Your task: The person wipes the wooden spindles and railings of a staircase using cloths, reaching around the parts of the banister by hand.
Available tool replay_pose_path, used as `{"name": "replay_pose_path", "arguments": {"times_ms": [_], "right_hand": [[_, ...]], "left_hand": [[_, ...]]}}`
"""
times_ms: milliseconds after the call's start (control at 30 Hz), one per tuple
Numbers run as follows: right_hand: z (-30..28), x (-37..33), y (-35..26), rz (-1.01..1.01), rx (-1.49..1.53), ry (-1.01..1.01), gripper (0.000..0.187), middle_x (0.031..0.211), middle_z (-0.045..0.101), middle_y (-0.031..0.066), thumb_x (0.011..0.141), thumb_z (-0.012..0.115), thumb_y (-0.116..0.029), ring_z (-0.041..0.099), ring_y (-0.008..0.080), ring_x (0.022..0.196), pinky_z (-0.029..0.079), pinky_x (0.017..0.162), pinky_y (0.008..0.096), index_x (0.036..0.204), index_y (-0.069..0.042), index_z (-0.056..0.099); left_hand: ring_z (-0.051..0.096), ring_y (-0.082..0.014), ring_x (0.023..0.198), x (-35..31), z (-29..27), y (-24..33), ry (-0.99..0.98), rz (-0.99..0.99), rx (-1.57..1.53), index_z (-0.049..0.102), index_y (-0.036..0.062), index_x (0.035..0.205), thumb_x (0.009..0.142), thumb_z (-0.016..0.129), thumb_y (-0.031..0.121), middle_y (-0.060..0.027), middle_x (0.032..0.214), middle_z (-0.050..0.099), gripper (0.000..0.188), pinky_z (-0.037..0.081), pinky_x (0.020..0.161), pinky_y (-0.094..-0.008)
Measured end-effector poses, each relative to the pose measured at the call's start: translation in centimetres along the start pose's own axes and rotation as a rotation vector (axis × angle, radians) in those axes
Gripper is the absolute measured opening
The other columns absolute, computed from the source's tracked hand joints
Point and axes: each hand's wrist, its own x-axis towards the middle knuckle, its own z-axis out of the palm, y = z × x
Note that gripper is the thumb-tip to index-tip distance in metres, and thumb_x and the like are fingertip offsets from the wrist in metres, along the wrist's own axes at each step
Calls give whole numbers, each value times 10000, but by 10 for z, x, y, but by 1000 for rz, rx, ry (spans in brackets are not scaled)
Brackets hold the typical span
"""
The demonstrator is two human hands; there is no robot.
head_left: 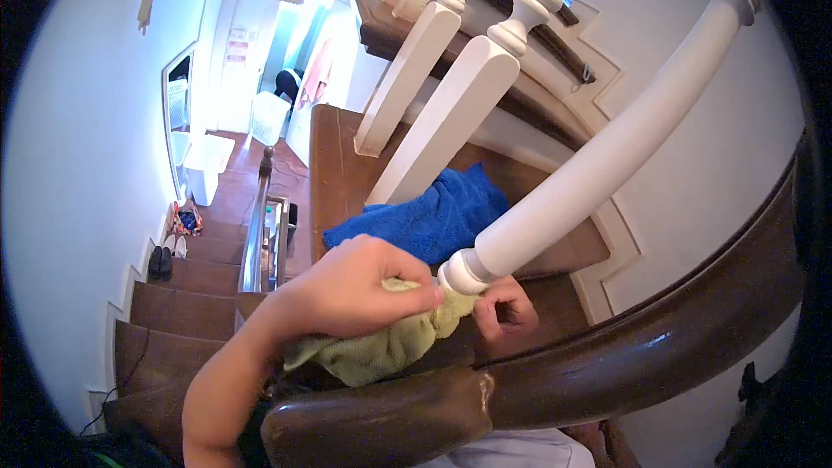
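Note:
A yellow-green cloth [373, 351] is wrapped about the lower end of a white turned baluster [598, 156]. My left hand [368, 288] grips the cloth on the left of the baluster, fingers curled and thumb pressed toward the post. On the other side, my right hand [505, 310] pinches the cloth's far end, its fingers bent in; the baluster partly hides the cloth between the two hands. Just beyond, a crumpled blue towel [433, 215] lies on a brown wooden stair tread [555, 243], against the foot of another white baluster [451, 121].
In front of me curves a thick dark wooden handrail [624, 355]. Brown stairs [178, 295] descend at left, with shoes [165, 258] and a dark cable along the wall. Farther down stand a white bin [204, 169], a leaning mirror [179, 113] and a white basket [269, 117].

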Motion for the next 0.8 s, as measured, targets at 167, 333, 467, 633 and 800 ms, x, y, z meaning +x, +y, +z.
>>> {"name": "replay_pose_path", "arguments": {"times_ms": [167, 333, 467, 633, 800], "right_hand": [[4, -1, -7, 28, -118, 60, 137, 751, 595, 117, 720, 651, 40, 572, 187, 702, 454, 703, 295, 780, -33, 550], [1, 4, -3, 107, -121, 205, 83, 661, 552, 81, 771, 628, -5, 502, 167, 604, 421, 611, 278, 772, -35, 551], [-5, 2, -5, 5, -184, 178, 95, 638, 531, 63, 759, 638, 3, 462, 150, 565, 381, 548, 263, 768, -35, 551], [3, 2, -13, -45, -165, 76, 148, 578, 489, 36, 707, 693, -3, 413, 124, 496, 323, 457, 250, 732, -50, 555], [-10, -1, 3, -71, -242, 270, 130, 573, 488, 46, 755, 660, -66, 418, 144, 495, 325, 464, 256, 715, -50, 537]], "left_hand": [[539, -56, 704, 7, -10, 3, -6, -10, -76, 649, -16, 776, 813, 632, 208, -33, 693, 627, 228, 434, 647, -232], [543, -61, 711, 14, 3, 7, -59, -59, -83, 653, -12, 786, 811, 618, 200, -37, 703, 631, 217, 439, 668, -232], [556, -71, 715, 9, 5, 6, -15, -4, 21, 661, -7, 795, 791, 609, 188, -42, 711, 642, 202, 448, 691, -237], [581, -176, 646, 6, -13, 14, 54, -74, 57, 655, -3, 772, 738, 580, 249, -157, 670, 617, 265, 464, 679, -308], [597, -237, 644, 9, 8, 21, -4, -44, 81, 673, 32, 796, 734, 569, 308, -188, 670, 605, 301, 467, 671, -320]]}}
